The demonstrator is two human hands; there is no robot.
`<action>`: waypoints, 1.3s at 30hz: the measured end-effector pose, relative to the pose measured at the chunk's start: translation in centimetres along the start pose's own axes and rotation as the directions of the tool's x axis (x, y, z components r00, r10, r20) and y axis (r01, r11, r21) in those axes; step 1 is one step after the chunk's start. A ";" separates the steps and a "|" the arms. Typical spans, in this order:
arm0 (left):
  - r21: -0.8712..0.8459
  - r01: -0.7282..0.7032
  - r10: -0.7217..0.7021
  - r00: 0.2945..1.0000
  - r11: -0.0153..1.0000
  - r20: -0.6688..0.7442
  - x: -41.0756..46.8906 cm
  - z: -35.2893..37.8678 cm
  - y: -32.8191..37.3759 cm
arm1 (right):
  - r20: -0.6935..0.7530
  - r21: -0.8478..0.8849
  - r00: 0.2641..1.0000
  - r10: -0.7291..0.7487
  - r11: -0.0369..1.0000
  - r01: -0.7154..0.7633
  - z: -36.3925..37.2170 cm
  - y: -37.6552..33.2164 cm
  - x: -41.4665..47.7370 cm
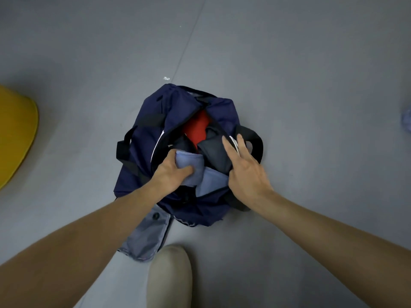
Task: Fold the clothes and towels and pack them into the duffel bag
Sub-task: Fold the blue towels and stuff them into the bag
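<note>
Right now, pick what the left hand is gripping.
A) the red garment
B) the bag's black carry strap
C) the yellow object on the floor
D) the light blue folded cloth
D: the left hand has thumb and fingers curled round the light blue folded cloth in the mouth of the duffel bag, while the red garment lies deeper inside, untouched.

Both my forearms reach forward, bare. Left hand [172, 172] curls round the blue cloth [192, 160], thumb on top. Right hand [245, 167] flat, fingers straight and spread.
</note>
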State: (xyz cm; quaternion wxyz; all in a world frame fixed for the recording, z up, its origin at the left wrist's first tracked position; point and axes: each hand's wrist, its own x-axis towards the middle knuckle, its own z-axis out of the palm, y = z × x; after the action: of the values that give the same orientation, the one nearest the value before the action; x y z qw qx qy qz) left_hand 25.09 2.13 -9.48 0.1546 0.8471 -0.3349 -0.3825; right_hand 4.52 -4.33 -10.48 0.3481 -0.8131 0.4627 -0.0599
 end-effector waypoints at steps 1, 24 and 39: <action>0.059 -0.007 0.007 1.000 0.998 0.003 0.2 0.2 0.2 | 0.002 0.002 1.000 -0.018 1.000 0.018 -0.1 -0.1 -0.1; 0.583 0.022 -0.113 0.986 0.813 0.121 -1.6 2.3 -1.1 | 0.126 0.261 0.987 0.095 0.957 -0.125 0.6 0.7 -3.7; 0.700 -0.421 0.612 0.790 0.577 -0.030 -2.8 2.8 -5.1 | -0.053 -0.035 0.974 -0.221 0.975 0.220 0.6 1.9 -4.3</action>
State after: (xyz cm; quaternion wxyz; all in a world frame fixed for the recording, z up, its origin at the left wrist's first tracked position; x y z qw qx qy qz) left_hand 23.88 7.75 -12.40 -0.0055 0.7513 -0.6575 -0.0571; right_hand 0.98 -1.20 -11.11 0.3144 -0.8624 0.3800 -0.1143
